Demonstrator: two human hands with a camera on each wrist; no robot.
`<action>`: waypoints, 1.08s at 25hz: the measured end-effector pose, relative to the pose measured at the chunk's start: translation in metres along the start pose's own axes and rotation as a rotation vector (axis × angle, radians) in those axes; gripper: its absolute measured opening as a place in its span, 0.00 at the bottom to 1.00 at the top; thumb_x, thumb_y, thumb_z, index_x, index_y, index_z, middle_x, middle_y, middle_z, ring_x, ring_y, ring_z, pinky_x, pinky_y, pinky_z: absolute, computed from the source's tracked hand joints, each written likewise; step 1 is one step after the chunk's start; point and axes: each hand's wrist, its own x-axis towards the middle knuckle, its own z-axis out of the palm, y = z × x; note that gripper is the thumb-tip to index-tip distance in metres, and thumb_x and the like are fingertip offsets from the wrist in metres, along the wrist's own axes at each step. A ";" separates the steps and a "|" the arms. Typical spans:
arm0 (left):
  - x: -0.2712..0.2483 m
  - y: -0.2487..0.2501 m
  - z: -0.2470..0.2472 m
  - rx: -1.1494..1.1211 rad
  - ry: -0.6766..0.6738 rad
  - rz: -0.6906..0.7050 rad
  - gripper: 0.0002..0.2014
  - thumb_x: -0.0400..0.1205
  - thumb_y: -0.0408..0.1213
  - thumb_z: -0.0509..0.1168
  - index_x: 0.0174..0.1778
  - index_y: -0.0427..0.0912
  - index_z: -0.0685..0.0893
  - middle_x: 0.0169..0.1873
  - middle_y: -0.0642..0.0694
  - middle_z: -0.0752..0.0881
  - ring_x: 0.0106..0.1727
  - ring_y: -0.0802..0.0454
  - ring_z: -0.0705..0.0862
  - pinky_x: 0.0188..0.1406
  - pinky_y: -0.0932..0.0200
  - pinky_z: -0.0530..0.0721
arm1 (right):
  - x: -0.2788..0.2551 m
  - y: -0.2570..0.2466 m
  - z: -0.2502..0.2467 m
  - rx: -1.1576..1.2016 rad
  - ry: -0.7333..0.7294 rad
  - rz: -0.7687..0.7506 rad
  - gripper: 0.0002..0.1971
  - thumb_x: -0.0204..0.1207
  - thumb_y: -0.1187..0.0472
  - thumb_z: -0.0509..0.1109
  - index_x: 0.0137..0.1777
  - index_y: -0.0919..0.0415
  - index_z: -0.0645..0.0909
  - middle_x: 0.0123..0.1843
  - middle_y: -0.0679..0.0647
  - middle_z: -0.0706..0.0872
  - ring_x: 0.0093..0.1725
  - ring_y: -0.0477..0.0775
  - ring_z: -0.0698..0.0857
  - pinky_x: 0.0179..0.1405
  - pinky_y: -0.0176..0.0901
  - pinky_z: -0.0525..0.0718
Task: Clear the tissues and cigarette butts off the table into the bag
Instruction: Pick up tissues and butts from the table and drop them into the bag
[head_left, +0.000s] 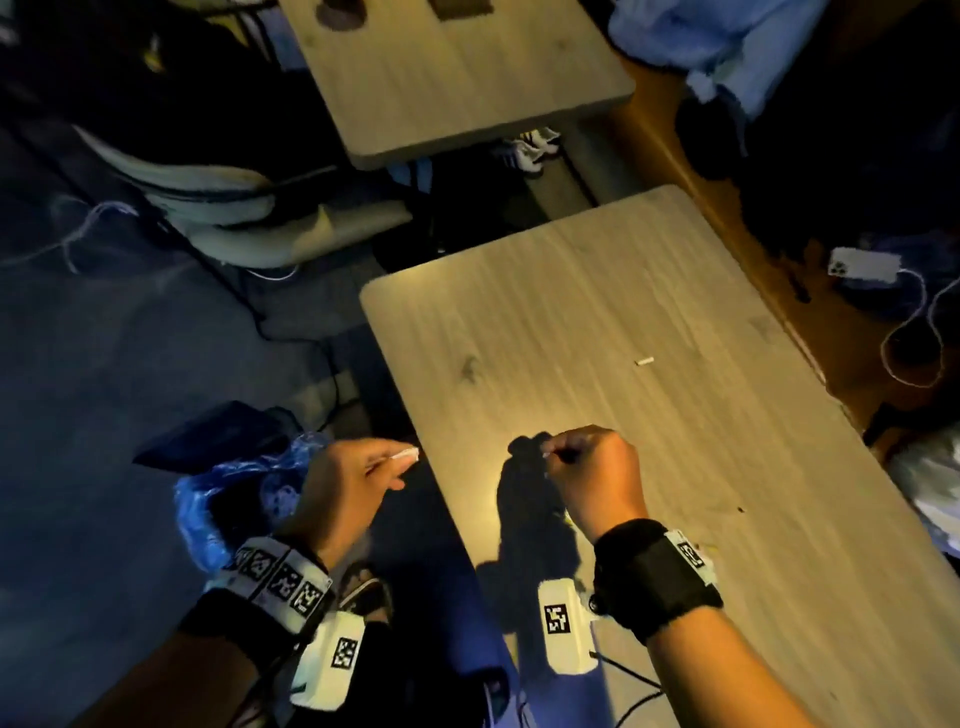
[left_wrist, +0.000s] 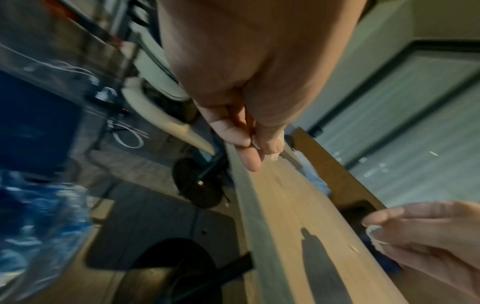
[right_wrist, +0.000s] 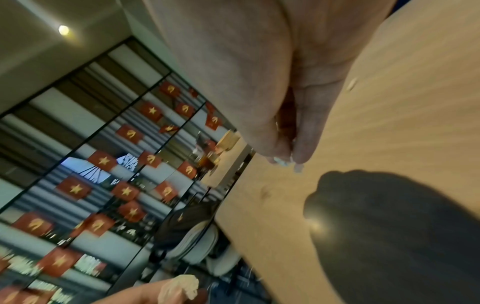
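Note:
My left hand (head_left: 400, 462) hovers just off the near left edge of the wooden table (head_left: 649, 291), above the blue plastic bag (head_left: 218, 488) on the floor. It pinches a crumpled white tissue (head_left: 406, 454), which also shows in the right wrist view as a tissue (right_wrist: 179, 288). Over the table's near part my right hand (head_left: 550, 453) pinches a small white scrap (left_wrist: 375, 236) between thumb and fingers; whether it is tissue or a butt I cannot tell. One cigarette butt (head_left: 644, 362) lies alone farther along the table.
A second wooden table (head_left: 457, 78) stands beyond a gap. Stacked chairs (head_left: 234, 218) and cables fill the floor at the left. On the bench to the right lies a white phone (head_left: 865, 265) with a cable. A dark crumb (head_left: 740, 510) sits on the table.

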 end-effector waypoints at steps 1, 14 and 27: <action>0.002 -0.013 -0.020 0.032 0.049 0.006 0.06 0.80 0.38 0.73 0.50 0.47 0.94 0.42 0.54 0.94 0.39 0.57 0.92 0.43 0.56 0.91 | 0.003 -0.013 0.015 -0.010 -0.015 -0.043 0.16 0.70 0.72 0.74 0.34 0.47 0.87 0.38 0.45 0.86 0.36 0.35 0.83 0.37 0.16 0.75; 0.030 -0.278 -0.118 0.233 0.198 -0.434 0.19 0.73 0.54 0.65 0.28 0.41 0.87 0.23 0.43 0.81 0.30 0.54 0.77 0.34 0.50 0.81 | 0.031 -0.104 0.326 -0.198 -0.449 -0.331 0.08 0.68 0.68 0.75 0.39 0.54 0.91 0.42 0.48 0.85 0.39 0.43 0.82 0.41 0.18 0.71; 0.036 -0.369 -0.121 0.075 0.071 -0.628 0.32 0.73 0.51 0.77 0.74 0.50 0.80 0.59 0.47 0.89 0.61 0.50 0.87 0.59 0.59 0.82 | 0.045 -0.027 0.466 -0.316 -0.734 -0.191 0.13 0.77 0.62 0.71 0.61 0.53 0.88 0.47 0.50 0.91 0.49 0.49 0.88 0.57 0.40 0.84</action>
